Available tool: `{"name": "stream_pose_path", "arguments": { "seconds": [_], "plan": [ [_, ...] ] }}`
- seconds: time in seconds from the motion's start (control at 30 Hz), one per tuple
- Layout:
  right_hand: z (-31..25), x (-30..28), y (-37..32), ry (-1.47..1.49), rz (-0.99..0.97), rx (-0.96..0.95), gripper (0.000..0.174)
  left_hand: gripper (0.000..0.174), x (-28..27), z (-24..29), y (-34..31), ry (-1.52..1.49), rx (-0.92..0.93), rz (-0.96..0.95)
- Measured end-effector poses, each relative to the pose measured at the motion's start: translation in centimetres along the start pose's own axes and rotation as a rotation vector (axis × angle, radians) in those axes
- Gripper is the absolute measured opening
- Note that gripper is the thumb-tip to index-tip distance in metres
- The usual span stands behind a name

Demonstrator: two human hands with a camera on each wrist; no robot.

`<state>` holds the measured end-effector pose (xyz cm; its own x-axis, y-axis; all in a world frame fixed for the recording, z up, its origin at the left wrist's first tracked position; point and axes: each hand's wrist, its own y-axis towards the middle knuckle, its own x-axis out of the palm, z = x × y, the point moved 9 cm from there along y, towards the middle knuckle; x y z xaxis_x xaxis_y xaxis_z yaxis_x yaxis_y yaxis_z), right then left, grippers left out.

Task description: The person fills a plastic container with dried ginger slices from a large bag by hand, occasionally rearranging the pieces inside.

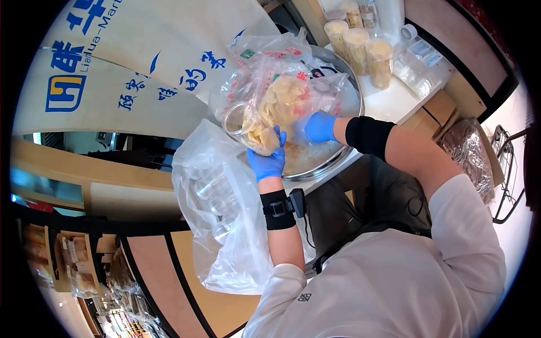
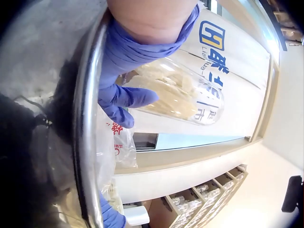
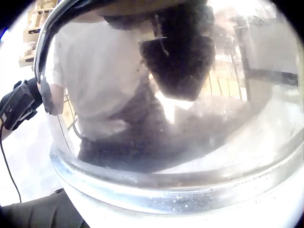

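A clear jar [image 1: 239, 118] partly filled with pale, thin slices lies tilted in my blue-gloved left hand [image 1: 267, 160]; the fingers curl round its near end. In the left wrist view, the left hand [image 2: 124, 71] grips the same jar [image 2: 209, 102]. More pale slices [image 1: 282, 98] lie heaped in plastic bags [image 1: 248, 79] in a round metal basin [image 1: 359, 101]. My gloved right hand [image 1: 320, 127] is at the heap's right side, its fingertips hidden by plastic and slices. The right wrist view shows the shiny basin wall [image 3: 190, 142], not the right hand.
Several filled jars [image 1: 380, 65] stand behind the basin at the right, beside clear packaging [image 1: 420, 67] and a tape roll [image 1: 409, 31]. A large plastic bag [image 1: 225, 248] with empty clear jars [image 1: 221, 231] hangs at the left. A printed white sheet [image 1: 141, 34] rises behind.
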<state>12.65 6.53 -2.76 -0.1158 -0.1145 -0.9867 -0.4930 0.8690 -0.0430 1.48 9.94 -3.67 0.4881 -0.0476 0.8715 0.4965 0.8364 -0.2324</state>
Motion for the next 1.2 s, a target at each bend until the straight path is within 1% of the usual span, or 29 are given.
{"name": "stream_pose_path", "arguments": {
  "seconds": [0.03, 0.1, 0.13, 0.2, 0.27, 0.33, 0.4, 0.43, 0.5, 0.53, 0.57, 0.6, 0.63, 0.7, 0.73, 0.8, 0.83, 0.9, 0.93, 1.0, 1.03, 1.1, 1.13, 1.17, 1.2],
  "plan": [
    [0.4, 0.6, 0.1, 0.001, 0.0, 0.0, 0.019, 0.051, 0.1, 0.0, 0.0, 0.006, 0.002, -0.012],
    [3.0, -0.6, -0.1, 0.125, 0.398, 0.105, 0.018, 0.051, 0.7, -0.1, -0.3, 0.015, 0.0, -0.024],
    [3.7, -0.1, 0.1, 0.127, 0.4, 0.107, 0.018, 0.051, 0.9, -0.2, -0.5, 0.011, 0.005, 0.0],
    [5.3, -0.2, -0.1, 0.174, 0.396, 0.225, 0.018, 0.05, 0.8, -0.2, -0.6, 0.009, 0.009, 0.024],
    [5.5, -0.4, -0.3, 0.149, 0.37, 0.245, 0.019, 0.049, 1.2, 0.1, -0.5, 0.052, 0.049, -0.008],
    [5.4, -0.8, -0.3, 0.123, 0.343, 0.261, 0.021, 0.049, 1.5, 0.1, -0.7, 0.068, 0.058, 0.001],
    [7.1, -1.6, -0.4, 0.424, 0.552, 0.307, 0.019, 0.049, 2.2, -0.2, -1.2, 0.08, 0.07, 0.007],
    [7.3, -1.4, -0.2, 0.42, 0.553, 0.301, 0.019, 0.048, 2.6, -0.3, -1.5, 0.083, 0.075, 0.016],
    [9.1, -1.8, -1.2, 0.771, 0.757, 0.246, 0.018, 0.047, 2.5, -0.1, -1.2, 0.081, 0.085, 0.013],
    [9.7, -1.9, -1.8, 0.762, 0.755, 0.24, 0.018, 0.046, 2.0, 0.1, -0.7, 0.147, 0.088, -0.011],
    [9.8, -2.5, -2.4, 0.673, 0.67, 0.263, 0.021, 0.045, 1.8, 0.1, -0.4, 0.211, 0.091, -0.034],
    [9.6, -3.3, -3.0, 0.583, 0.583, 0.285, 0.024, 0.045, 2.0, 0.1, -0.4, 0.201, 0.096, -0.037],
    [9.2, -5.2, -4.3, 0.577, 0.576, 0.282, 0.024, 0.044, 2.2, 0.0, -0.6, 0.158, 0.09, -0.018],
    [8.8, -7.1, -7.1, 0.843, 0.35, 0.453, 0.026, 0.043, 2.0, -0.1, -0.7, 0.105, 0.087, 0.001],
    [8.9, -8.1, -7.7, 0.834, 0.343, 0.448, 0.026, 0.042, 1.9, -0.1, -0.7, 0.095, 0.075, 0.0],
    [9.4, -10.9, -8.8, 0.649, 0.414, 0.42, 0.025, 0.04, 2.1, -0.2, -0.8, 0.077, 0.07, 0.001],
    [9.6, -12.1, -8.9, 0.643, 0.409, 0.415, 0.025, 0.039, 2.4, -0.1, -0.9, 0.102, 0.09, -0.002],
    [8.7, -15.7, -9.0, 0.34, 0.426, 0.366, 0.028, 0.037, 2.4, 0.0, -1.1, 0.125, 0.114, -0.004],
    [8.0, -16.7, -8.8, 0.337, 0.427, 0.363, 0.028, 0.035, 2.5, 0.1, -1.0, 0.156, 0.121, -0.021],
    [6.2, -19.5, -8.8, 0.637, 0.644, 0.327, 0.027, 0.034, 2.9, 0.1, -1.2, 0.191, 0.125, -0.039],
    [5.6, -19.5, -8.0, 0.635, 0.646, 0.328, 0.027, 0.034, 3.4, -0.2, -1.4, 0.194, 0.098, -0.049],
    [4.1, -19.0, -5.8, 1.01, 0.687, 0.126, 0.027, 0.034, 3.5, -0.7, -1.4, 0.199, 0.072, -0.062],
    [3.6, -18.6, -5.2, 1.009, 0.689, 0.123, 0.027, 0.034, 4.1, -0.6, -1.4, 0.331, 0.127, -0.152],
    [2.4, -18.0, -4.4, 1.006, 0.619, 0.096, 0.028, 0.035, 5.3, -0.5, -2.0, 0.463, 0.181, -0.24],
    [1.5, -17.6, -3.8, 1.002, 0.549, 0.069, 0.028, 0.035, 5.8, -0.6, -2.2, 0.466, 0.182, -0.241]
  ]
}}
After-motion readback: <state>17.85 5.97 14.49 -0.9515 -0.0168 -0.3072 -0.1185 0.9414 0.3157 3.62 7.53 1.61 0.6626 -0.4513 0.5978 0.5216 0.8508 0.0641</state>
